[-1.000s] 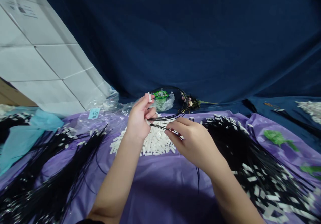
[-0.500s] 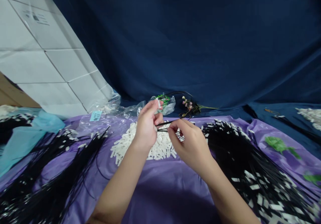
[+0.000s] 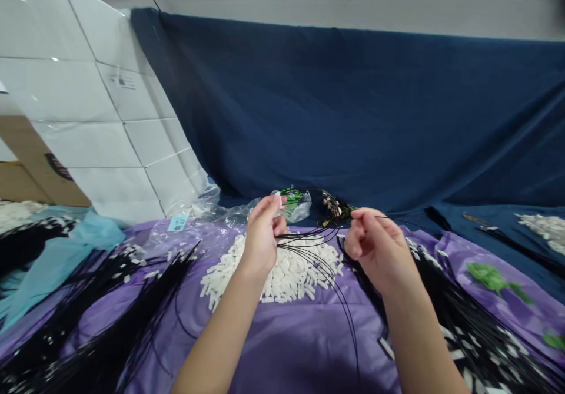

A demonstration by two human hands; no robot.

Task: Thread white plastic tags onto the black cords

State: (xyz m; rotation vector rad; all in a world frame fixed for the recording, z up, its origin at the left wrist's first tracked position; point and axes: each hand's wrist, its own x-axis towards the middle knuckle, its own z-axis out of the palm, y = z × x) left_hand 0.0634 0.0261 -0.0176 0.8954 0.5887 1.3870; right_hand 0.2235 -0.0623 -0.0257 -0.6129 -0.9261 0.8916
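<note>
My left hand (image 3: pixel 263 238) is closed round several thin black cords (image 3: pixel 332 273), which fan out to the right and droop over the purple cover. A small white piece (image 3: pixel 279 199) shows at its thumb and fingertip, with cord running from it. Off to the right, my right hand (image 3: pixel 380 245) is raised with thumb and finger pinched together; a thin black cord appears to reach them. Beneath and between both hands lies a heap of small white pieces (image 3: pixel 293 276).
Black cord bundles with white ends lie at left (image 3: pixel 136 317) and right (image 3: pixel 459 317). Behind are clear plastic bags (image 3: pixel 233 208), small artificial flowers (image 3: pixel 332 204) and a hanging blue cloth (image 3: pixel 344 117). White boxes (image 3: pixel 97 143) are stacked at the left.
My right hand has moved away to the right from beside my left hand. Cords from my left hand now spread and hang down. The view has tipped upward.
</note>
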